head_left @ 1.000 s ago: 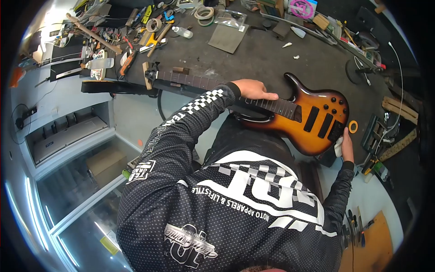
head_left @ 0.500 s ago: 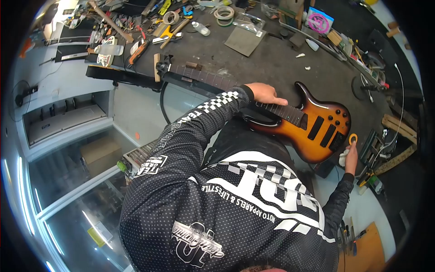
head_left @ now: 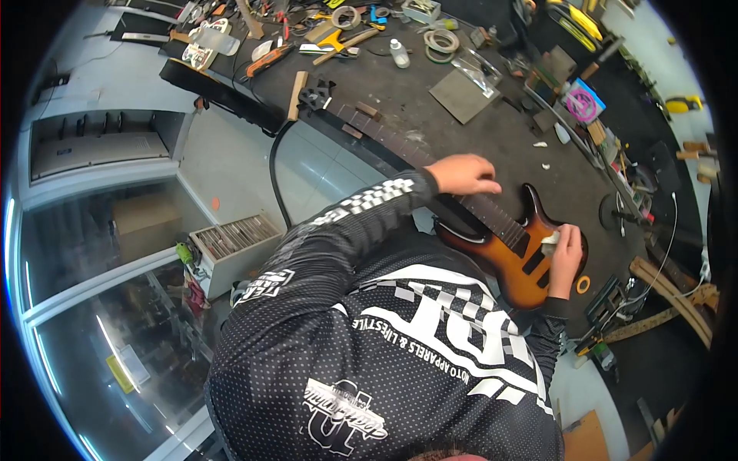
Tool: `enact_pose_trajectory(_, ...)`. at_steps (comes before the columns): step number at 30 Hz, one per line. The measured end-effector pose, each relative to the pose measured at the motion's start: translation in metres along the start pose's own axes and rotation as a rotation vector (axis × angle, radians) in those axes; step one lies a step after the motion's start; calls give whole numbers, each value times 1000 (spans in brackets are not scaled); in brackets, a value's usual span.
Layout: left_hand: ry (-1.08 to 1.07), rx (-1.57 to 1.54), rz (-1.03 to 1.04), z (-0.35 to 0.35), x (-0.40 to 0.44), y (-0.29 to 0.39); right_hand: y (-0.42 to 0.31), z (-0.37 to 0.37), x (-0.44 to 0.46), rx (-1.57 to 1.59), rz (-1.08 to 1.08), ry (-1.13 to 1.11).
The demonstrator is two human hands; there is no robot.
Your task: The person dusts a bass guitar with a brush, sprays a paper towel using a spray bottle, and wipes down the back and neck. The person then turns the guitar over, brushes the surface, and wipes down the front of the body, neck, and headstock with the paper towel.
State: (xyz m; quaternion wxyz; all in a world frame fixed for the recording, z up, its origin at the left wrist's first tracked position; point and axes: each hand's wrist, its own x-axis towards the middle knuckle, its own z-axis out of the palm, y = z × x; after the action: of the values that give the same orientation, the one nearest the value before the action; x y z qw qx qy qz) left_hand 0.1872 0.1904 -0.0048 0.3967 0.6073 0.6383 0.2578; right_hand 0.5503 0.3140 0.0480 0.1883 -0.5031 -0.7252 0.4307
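A sunburst electric bass (head_left: 503, 267) lies diagonally, its headstock end at upper left and its body at right. Over the fretboard (head_left: 403, 146) is my left hand (head_left: 466, 174), palm down, thumb apart from the loosely bent fingers, with nothing in it. Whether it touches the strings I cannot tell. My right hand (head_left: 566, 257) pinches a crumpled white cloth (head_left: 550, 243) above the bass body, covering part of the knobs and pickups. An orange ring (head_left: 583, 285) lies just right of the body.
A wooden block (head_left: 297, 95) stands by the headstock. Farther back on the bench are a small white bottle (head_left: 399, 54), tape rolls (head_left: 440, 44), a grey sheet (head_left: 464, 91) and many tools. A drawer of files or cards (head_left: 237, 237) is at lower left.
My right hand has moved from beside the orange ring to over the bass body with the white cloth. My left hand stays by the neck, its fingers shifted. The view has turned.
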Motion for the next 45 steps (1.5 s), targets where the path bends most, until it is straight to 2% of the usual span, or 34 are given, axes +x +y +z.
enact_pose_trajectory(2, 375, 21, 101, -52, -46, -20, -11, 24, -1, 8, -30, -76)
enact_pose_trajectory(3, 557, 95, 34, -81, -74, -39, -34, 34, -6, -18, -2, -109)
enact_pose_trajectory(4, 734, 98, -81, -108, -103, -67, -32, 43, -7, -102, -79, -129)
enact_pose_trajectory(5, 916, 254, -126, -140, -134, -97, -40, 54, -11, -102, -63, -130)
enact_pose_trajectory(6, 1065, 249, -267, -162, -165, -151, -50, 66, -15, -103, -48, -130)
enact_pose_trajectory(7, 1283, 21, -321, -174, -194, -228, -50, 76, -16, -119, -16, -168)
enact_pose_trajectory(8, 1369, 253, -530, -196, -226, -258, -59, 88, -19, -67, 21, -181)
enact_pose_trajectory(9, 1275, 461, -784, -211, -253, -294, -70, 102, -22, -15, 59, -191)
enact_pose_trajectory(10, 1231, 412, -908, -223, -268, -313, -81, 118, -24, 38, 98, -200)
enact_pose_trajectory(12, 1053, 309, -845, -241, -287, -350, -90, 150, -22, 179, 204, -241)
enact_pose_trajectory(16, 784, 42, -790, -273, -290, -339, -133, 219, -31, 345, 314, -283)
enact_pose_trajectory(18, 831, 325, -658, -273, -291, -365, -156, 245, -40, 387, 377, -331)
enact_pose_trajectory(21, 880, 133, -710, -290, -297, -387, -171, 273, -56, 332, 370, -326)
enact_pose_trajectory(24, 778, 88, -666, -299, -290, -385, -178, 281, -71, 205, 351, -278)
enact_pose_trajectory(26, 697, 72, -753, -304, -280, -383, -183, 285, -84, 97, 331, -245)
enact_pose_trajectory(29, 621, 122, -869, -318, -254, -375, -175, 292, -107, 155, 383, -168)
enact_pose_trajectory(32, 511, 232, -857, -339, -236, -360, -167, 297, -126, 171, 425, -136)
enact_pose_trajectory(34, 512, 349, -850, -341, -231, -374, -163, 303, -136, 211, 465, -111)
enact_pose_trajectory(36, 494, 497, -810, -346, -222, -387, -156, 312, -144, 184, 430, -87)
enact_pose_trajectory(40, 629, 712, -759, -379, -221, -408, -165, 316, -154, 56, 438, -55)
enact_pose_trajectory(42, 555, 785, -742, -400, -220, -436, -161, 319, -160, 56, 438, -42)
enact_pose_trajectory(44, 585, 849, -687, -413, -206, -399, -163, 319, -164, 45, 456, -29)
enact_pose_trajectory(45, 626, 842, -472, -416, -193, -395, -170, 318, -165, 35, 474, -24)
